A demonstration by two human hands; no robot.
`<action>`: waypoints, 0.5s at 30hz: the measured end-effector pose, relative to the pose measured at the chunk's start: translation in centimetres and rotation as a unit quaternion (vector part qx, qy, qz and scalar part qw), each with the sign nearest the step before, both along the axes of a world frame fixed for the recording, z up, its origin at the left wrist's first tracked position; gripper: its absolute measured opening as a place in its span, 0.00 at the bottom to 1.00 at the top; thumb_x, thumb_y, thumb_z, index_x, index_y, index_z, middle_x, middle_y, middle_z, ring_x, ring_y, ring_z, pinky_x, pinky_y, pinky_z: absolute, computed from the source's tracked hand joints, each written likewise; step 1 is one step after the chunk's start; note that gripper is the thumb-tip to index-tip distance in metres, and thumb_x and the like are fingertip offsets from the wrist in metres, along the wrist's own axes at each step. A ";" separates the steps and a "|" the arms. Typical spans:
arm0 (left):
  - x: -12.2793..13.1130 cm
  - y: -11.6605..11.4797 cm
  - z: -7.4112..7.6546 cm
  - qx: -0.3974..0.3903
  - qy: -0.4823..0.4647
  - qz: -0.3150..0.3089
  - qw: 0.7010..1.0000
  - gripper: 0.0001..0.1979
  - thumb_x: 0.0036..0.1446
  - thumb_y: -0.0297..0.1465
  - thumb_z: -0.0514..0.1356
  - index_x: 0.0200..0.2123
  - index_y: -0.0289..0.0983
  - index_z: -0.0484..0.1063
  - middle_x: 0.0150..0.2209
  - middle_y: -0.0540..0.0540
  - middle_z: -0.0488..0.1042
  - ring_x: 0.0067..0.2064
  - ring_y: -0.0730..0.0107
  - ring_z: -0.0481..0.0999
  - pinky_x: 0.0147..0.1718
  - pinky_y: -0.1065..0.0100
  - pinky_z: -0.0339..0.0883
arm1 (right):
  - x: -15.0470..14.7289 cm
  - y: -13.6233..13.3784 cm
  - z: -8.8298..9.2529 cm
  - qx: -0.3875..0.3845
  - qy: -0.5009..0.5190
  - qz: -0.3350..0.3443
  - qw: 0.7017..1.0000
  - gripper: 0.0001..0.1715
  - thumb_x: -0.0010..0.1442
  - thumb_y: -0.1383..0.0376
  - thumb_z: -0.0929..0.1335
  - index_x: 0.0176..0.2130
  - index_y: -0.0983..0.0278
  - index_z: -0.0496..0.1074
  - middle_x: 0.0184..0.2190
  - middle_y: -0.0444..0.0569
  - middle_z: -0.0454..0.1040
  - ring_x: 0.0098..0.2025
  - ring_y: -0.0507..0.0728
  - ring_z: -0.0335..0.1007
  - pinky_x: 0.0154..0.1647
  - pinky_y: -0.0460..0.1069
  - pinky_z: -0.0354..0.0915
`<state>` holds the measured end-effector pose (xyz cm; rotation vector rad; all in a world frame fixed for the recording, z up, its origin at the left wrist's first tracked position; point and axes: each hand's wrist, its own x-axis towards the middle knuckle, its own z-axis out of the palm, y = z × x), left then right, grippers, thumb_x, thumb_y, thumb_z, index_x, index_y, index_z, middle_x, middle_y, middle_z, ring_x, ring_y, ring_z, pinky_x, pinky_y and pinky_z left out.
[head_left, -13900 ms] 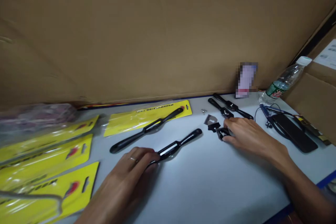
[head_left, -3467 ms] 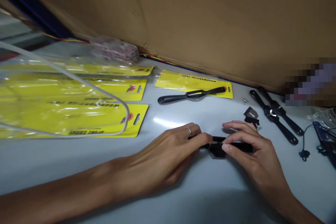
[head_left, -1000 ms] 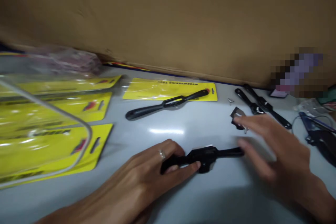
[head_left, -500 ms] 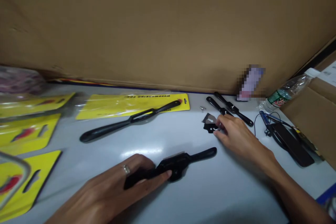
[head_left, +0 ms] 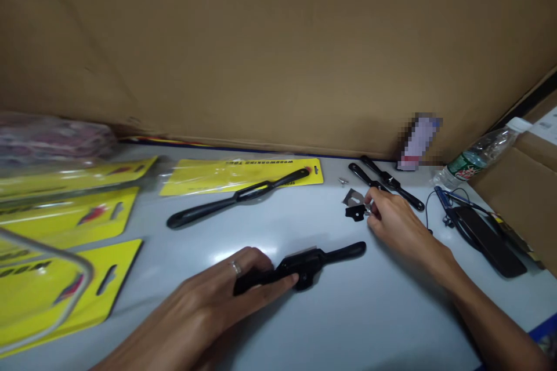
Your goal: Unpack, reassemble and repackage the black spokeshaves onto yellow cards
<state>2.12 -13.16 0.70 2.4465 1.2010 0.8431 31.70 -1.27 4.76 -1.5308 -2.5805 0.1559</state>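
A black spokeshave (head_left: 300, 269) lies in my left hand (head_left: 217, 301), which wraps its near handle; my thumb presses a dark plate on the tool's body, and a strip of blade shows along the far edge. My right hand (head_left: 402, 229) pinches a small shiny metal piece (head_left: 368, 208), perhaps a screw, just right of a black cap plate (head_left: 354, 213) on the table. Behind that plate rests a loose grey blade (head_left: 353, 198) with a cut-out. Farther back sits a small silver screw (head_left: 343, 182).
A bare spokeshave frame (head_left: 243, 196) overlaps a yellow packaging card (head_left: 243, 171). Two more black spokeshaves (head_left: 394, 182) lie behind my right hand. More yellow cards (head_left: 100, 295) are on the left, a bottle (head_left: 472, 162), black case (head_left: 489, 240) and cardboard box (head_left: 517, 191) on the right.
The view has turned slightly left, so things sit farther right in it. My right fingertips have drawn a little away from the black cap plate. My left hand keeps its hold.
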 end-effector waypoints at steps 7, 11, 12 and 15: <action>0.2 0.3 1.5 -0.031 0.039 -0.023 0.999 0.35 0.52 0.14 0.54 0.59 0.47 0.75 0.45 0.45 0.76 0.39 0.68 0.78 0.37 0.71 0.73 | 0.0 0.1 1.9 -0.095 0.197 0.005 0.976 0.18 0.59 0.69 0.66 0.46 0.64 0.80 0.29 0.46 0.77 0.29 0.55 0.72 0.33 0.51 0.67; 0.3 0.4 1.3 -0.056 0.064 -0.027 0.996 0.40 0.45 0.13 0.56 0.61 0.46 0.73 0.46 0.45 0.74 0.40 0.66 0.76 0.38 0.69 0.72 | -1.0 -1.3 2.6 -0.254 0.333 0.034 0.907 0.11 0.62 0.58 0.72 0.40 0.62 0.82 0.27 0.46 0.79 0.29 0.56 0.76 0.33 0.50 0.72; 0.3 0.4 1.2 -0.059 0.069 -0.028 0.995 0.41 0.44 0.13 0.56 0.62 0.46 0.72 0.47 0.45 0.74 0.40 0.66 0.76 0.37 0.68 0.72 | -1.4 -1.8 2.6 -0.273 0.347 0.036 0.897 0.11 0.61 0.57 0.73 0.39 0.62 0.82 0.27 0.46 0.79 0.29 0.56 0.76 0.32 0.50 0.72; 0.4 0.4 1.2 -0.054 0.066 -0.026 0.996 0.42 0.43 0.13 0.56 0.62 0.46 0.71 0.46 0.45 0.73 0.39 0.65 0.76 0.36 0.67 0.71 | -3.0 -3.6 1.8 -0.232 0.354 0.066 0.904 0.07 0.60 0.61 0.74 0.35 0.61 0.83 0.30 0.48 0.80 0.29 0.55 0.76 0.29 0.48 0.70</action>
